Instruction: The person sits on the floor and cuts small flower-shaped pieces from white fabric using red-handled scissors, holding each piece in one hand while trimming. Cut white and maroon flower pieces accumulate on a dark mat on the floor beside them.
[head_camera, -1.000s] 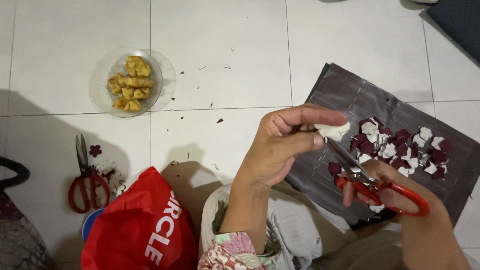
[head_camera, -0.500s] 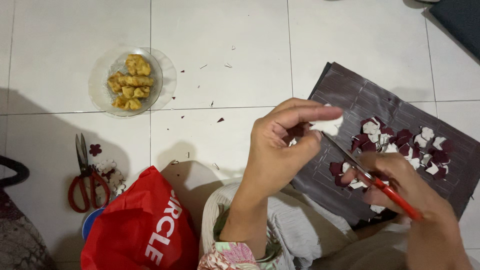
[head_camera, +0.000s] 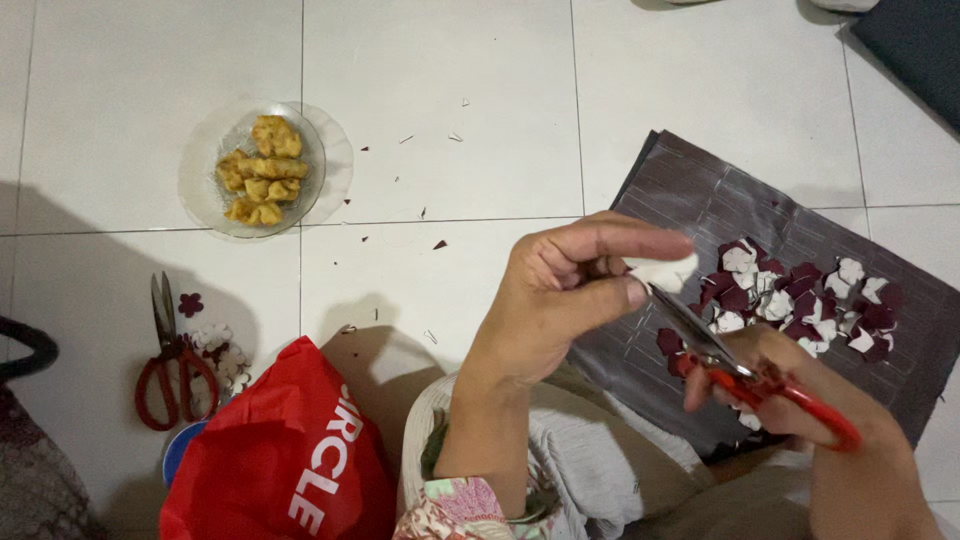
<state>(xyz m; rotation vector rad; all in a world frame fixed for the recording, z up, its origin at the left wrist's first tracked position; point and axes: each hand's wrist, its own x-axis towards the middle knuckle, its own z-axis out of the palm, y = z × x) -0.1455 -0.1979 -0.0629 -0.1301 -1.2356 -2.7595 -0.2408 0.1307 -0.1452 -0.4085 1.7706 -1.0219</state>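
R hand (head_camera: 800, 400) grip closed on red scissors (head_camera: 745, 365), blades pointing up-left at white piece (head_camera: 662, 272) pinched in L hand (head_camera: 570, 290).

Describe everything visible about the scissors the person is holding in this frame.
The red-handled scissors have slim metal blades and red loop handles that look like plastic. The right hand grips the handles, fingers through the loops. The blades angle up and left, their tips meeting a small white paper piece pinched in the left hand. They are held in the air above a dark sheet strewn with maroon and white cut-outs. How far the blades are open is unclear.
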